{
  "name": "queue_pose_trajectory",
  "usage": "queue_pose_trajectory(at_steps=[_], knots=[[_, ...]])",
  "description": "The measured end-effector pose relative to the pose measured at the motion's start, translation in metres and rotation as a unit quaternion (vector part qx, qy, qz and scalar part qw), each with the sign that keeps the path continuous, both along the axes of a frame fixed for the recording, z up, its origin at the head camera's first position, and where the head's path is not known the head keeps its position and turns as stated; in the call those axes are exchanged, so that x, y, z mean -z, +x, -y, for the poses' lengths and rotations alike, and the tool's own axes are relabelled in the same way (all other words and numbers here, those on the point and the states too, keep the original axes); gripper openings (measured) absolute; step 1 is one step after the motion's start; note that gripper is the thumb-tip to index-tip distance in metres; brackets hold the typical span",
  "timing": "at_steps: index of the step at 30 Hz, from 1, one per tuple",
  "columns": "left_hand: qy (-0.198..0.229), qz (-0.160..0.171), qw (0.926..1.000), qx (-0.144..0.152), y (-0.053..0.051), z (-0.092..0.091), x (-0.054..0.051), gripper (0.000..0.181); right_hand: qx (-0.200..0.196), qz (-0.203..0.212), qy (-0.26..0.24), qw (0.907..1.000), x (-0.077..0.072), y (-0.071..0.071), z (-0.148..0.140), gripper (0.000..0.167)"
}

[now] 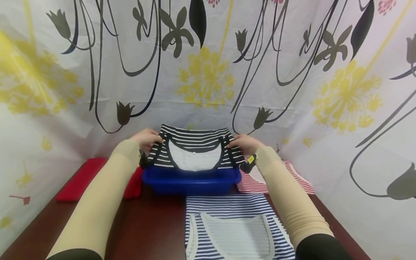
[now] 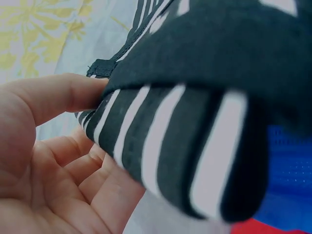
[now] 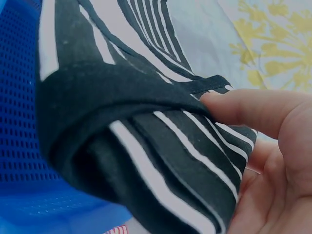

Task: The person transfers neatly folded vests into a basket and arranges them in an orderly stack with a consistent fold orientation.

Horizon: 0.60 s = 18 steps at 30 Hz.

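Note:
A black-and-white striped tank top, with a white panel inside its scooped neckline, hangs over a blue plastic basket. My left hand pinches its left side between thumb and fingers. On the opposite side my right hand pinches the cloth the same way. Both wrist views show the striped fabric folded over at the gripped edge, with a black binding strip across it. The basket's inside is mostly hidden behind the garment.
Red folded cloth lies left of the basket on the dark brown table. A red-and-white striped garment is at the right, partly behind my arm. In front lies a navy-and-white striped tank top. A flower-printed curtain hangs behind.

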<state>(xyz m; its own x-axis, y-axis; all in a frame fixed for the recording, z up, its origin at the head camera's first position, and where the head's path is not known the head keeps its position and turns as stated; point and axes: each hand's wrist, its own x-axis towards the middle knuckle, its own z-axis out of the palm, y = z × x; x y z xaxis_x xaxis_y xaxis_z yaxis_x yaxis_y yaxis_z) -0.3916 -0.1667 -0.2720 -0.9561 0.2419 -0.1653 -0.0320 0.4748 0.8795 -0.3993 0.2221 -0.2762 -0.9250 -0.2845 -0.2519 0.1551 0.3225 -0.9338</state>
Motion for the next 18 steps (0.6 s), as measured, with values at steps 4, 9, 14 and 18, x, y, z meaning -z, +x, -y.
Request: queue_pose_trajectory(at_steps=[4, 9, 14, 18], knots=[[-0.017, 0.011, 0.9998, -0.004, -0.001, -0.001, 0.013, 0.050, -0.011, 0.025, -0.018, 0.9995, 0.014, 0.000, 0.005, 0.011], [-0.049, 0.004, 0.9986, -0.016, -0.002, -0.003, 0.020, 0.050, -0.004, 0.024, -0.004, 0.9997, 0.020, -0.001, 0.009, 0.005], [-0.083, -0.009, 0.9964, -0.013, -0.010, -0.004, 0.023, 0.054, 0.007, 0.025, 0.013, 0.9996, 0.022, -0.007, 0.012, 0.007], [-0.092, -0.015, 0.9956, -0.014, -0.018, -0.004, 0.029, 0.052, 0.010, 0.018, 0.039, 0.9990, 0.026, -0.012, 0.015, 0.015]])
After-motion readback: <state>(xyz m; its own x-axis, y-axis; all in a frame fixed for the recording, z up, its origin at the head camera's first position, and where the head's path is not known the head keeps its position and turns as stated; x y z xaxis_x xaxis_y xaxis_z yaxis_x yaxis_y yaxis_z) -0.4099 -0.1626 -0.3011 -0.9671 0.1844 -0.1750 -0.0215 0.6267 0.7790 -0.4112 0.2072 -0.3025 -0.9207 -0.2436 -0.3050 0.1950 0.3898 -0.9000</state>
